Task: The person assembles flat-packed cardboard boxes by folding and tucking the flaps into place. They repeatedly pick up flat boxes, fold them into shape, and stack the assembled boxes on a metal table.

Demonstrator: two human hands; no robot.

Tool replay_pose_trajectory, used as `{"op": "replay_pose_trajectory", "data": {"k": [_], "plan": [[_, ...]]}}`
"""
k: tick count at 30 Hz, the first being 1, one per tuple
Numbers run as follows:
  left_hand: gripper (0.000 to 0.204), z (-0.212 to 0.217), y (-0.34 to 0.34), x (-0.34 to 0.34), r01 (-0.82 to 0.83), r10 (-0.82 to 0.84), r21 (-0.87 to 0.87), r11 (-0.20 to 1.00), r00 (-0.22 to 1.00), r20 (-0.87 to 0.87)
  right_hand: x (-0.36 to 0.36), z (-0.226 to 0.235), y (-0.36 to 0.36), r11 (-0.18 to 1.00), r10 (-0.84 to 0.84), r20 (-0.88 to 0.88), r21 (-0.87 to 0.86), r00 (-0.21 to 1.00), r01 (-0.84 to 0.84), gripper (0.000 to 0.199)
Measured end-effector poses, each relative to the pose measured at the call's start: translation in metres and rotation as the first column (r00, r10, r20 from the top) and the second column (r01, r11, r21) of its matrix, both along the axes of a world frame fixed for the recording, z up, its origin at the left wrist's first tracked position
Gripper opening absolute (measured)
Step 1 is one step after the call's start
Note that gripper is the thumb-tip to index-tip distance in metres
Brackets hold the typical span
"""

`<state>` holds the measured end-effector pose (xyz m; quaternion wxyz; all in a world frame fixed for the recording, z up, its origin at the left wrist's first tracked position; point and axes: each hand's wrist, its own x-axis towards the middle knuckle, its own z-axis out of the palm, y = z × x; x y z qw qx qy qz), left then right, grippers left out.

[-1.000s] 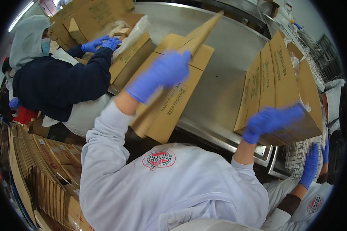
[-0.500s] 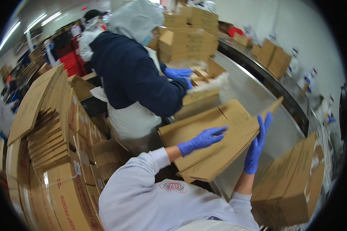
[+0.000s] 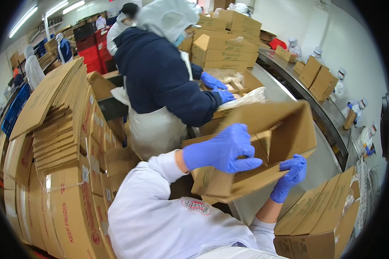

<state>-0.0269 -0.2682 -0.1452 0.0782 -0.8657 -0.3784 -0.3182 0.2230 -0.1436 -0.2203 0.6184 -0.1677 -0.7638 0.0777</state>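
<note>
A brown cardboard box (image 3: 285, 116), folded out into a square tube with its inside showing, is tilted in front of me over a metal table. My right hand (image 3: 289, 177), in a blue glove, is closed on the box's near right edge, fingers curled over the rim. Above the near left flap (image 3: 214, 183), which is smeared by motion, my left hand (image 3: 222, 149) is half curled with its fingers apart. I see nothing held in it. It overlaps the box opening.
Stacked flat cartons (image 3: 58, 112) rise at my left. A co-worker (image 3: 160, 82) handles packs in a lined box (image 3: 255, 82) just ahead. More cartons (image 3: 320, 211) stand at lower right. A conveyor (image 3: 324, 125) runs along the far side, with people beyond.
The flat carton has been opened into a box shape. My left hand has lifted off its top and drawn nearer; my right hand has slid down to the box's near edge.
</note>
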Motion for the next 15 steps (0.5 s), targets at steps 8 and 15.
{"op": "replay_pose_trajectory", "data": {"k": [8,15], "plan": [[0.037,-0.103,0.126,0.034,0.014,-0.179,-0.322,0.946,0.854,-0.489,-0.019,0.023,0.038,0.968,-0.065,0.133,0.250,0.989,0.030,0.016],[0.069,-0.036,0.298,0.114,-0.224,0.332,0.437,0.871,0.925,-0.187,-0.012,0.032,0.024,0.985,-0.104,0.318,0.166,0.942,0.053,0.063]]}}
